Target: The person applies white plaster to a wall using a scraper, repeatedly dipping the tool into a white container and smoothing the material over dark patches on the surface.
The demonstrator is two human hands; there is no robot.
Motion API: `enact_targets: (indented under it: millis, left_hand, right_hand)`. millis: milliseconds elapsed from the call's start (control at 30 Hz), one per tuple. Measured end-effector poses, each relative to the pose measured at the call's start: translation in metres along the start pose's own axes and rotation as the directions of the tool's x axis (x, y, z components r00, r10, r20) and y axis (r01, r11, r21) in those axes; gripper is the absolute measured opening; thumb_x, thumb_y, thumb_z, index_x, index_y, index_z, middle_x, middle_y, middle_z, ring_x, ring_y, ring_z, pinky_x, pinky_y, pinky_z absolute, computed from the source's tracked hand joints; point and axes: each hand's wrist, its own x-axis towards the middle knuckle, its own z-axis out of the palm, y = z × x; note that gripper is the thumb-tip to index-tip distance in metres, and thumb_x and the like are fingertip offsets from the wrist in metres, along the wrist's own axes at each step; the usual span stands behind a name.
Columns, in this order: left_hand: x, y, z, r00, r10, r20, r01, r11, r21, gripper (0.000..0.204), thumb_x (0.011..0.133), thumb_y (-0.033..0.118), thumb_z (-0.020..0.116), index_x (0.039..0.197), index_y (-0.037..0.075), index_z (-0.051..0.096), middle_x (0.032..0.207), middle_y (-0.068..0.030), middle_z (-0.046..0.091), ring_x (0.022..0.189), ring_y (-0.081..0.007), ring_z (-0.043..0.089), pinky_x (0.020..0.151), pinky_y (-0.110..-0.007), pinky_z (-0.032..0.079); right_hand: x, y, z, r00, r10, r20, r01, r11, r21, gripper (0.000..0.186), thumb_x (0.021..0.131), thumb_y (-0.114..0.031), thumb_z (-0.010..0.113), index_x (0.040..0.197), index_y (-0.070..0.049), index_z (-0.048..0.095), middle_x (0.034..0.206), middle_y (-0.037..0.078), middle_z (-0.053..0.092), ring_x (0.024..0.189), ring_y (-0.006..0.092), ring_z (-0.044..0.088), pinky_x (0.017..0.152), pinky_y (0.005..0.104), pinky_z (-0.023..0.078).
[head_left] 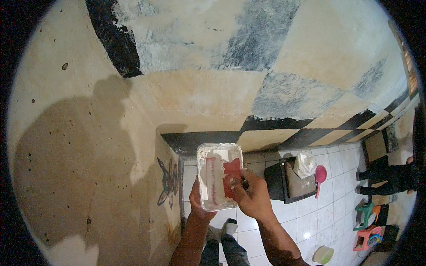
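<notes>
My left hand (200, 208) is wrapped round the lower left side of a white rectangular tub (200, 177), holding it up in front of me. White paste coats the tub's inside and rim. My right hand (254, 197) grips a red flat scraper (230, 167) with a ragged, paste-smeared outline; it lies over the right part of the tub. My right thumb presses on the scraper's face, and the other fingers are mostly hidden behind. A long pale strip (211, 181) with reddish, jagged marks lies along the left part of the tub; I cannot tell what it is.
A wall (199, 93) with black, beige and whitish patches rises ahead. On the tiled floor, right of the tub, stand a black box (276, 181), a white plastic bag (305, 165) and a pink dipper (320, 174). A person (390, 177) stands far right, near a green stool (364, 216).
</notes>
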Motion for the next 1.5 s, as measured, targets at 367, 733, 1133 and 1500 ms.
enact_targets:
  millis: [367, 733, 1133, 1500]
  left_hand:
    - [-0.004, -0.005, -0.007, 0.998, -0.027, 0.063, 0.03, 0.999, -0.035, 0.056, 0.097, 0.036, 0.041, 0.143, 0.006, 0.032, 0.136, -0.0141, 0.047, 0.123, -0.0265, 0.05, 0.103, -0.044, 0.043]
    - [0.003, -0.005, -0.001, 0.997, -0.023, 0.076, 0.003, 0.969, 0.248, 0.055, 0.095, 0.029, 0.051, 0.143, 0.009, 0.034, 0.131, -0.0114, 0.052, 0.116, -0.0232, 0.054, 0.099, -0.041, 0.046]
    - [0.004, -0.014, -0.006, 0.997, -0.012, -0.082, 0.038, 0.945, 0.325, 0.07, 0.09, 0.057, 0.043, 0.142, 0.01, 0.037, 0.137, -0.0133, 0.047, 0.124, -0.0303, 0.048, 0.104, -0.048, 0.04]
    - [0.012, -0.005, 0.0, 0.972, -0.208, -0.111, 0.196, 0.974, -0.115, 0.061, 0.09, 0.052, 0.045, 0.137, 0.013, 0.044, 0.131, -0.0108, 0.053, 0.12, -0.0314, 0.051, 0.1, -0.052, 0.042]
  right_hand:
    - [0.012, -0.004, 0.0, 0.999, -0.04, -0.02, 0.036, 0.985, -0.169, 0.019, 0.085, -0.011, 0.061, 0.094, 0.005, 0.062, 0.078, 0.023, 0.064, 0.069, 0.0289, 0.064, 0.065, 0.0369, 0.048]
    - [0.01, -0.011, -0.008, 1.0, 0.004, -0.012, -0.006, 0.978, -0.209, 0.021, 0.085, -0.017, 0.062, 0.089, 0.004, 0.061, 0.072, 0.023, 0.062, 0.064, 0.0256, 0.063, 0.061, 0.0378, 0.048]
    - [0.022, 0.022, -0.001, 0.996, -0.085, 0.001, 0.085, 0.991, -0.099, 0.019, 0.089, -0.01, 0.058, 0.094, 0.008, 0.061, 0.081, 0.018, 0.066, 0.071, 0.0187, 0.062, 0.063, 0.0327, 0.048]
    - [0.016, 0.012, -0.003, 0.998, 0.058, -0.007, -0.055, 0.981, 0.183, 0.021, 0.09, -0.018, 0.058, 0.092, 0.002, 0.061, 0.083, 0.017, 0.066, 0.073, 0.0234, 0.065, 0.067, 0.0366, 0.051]
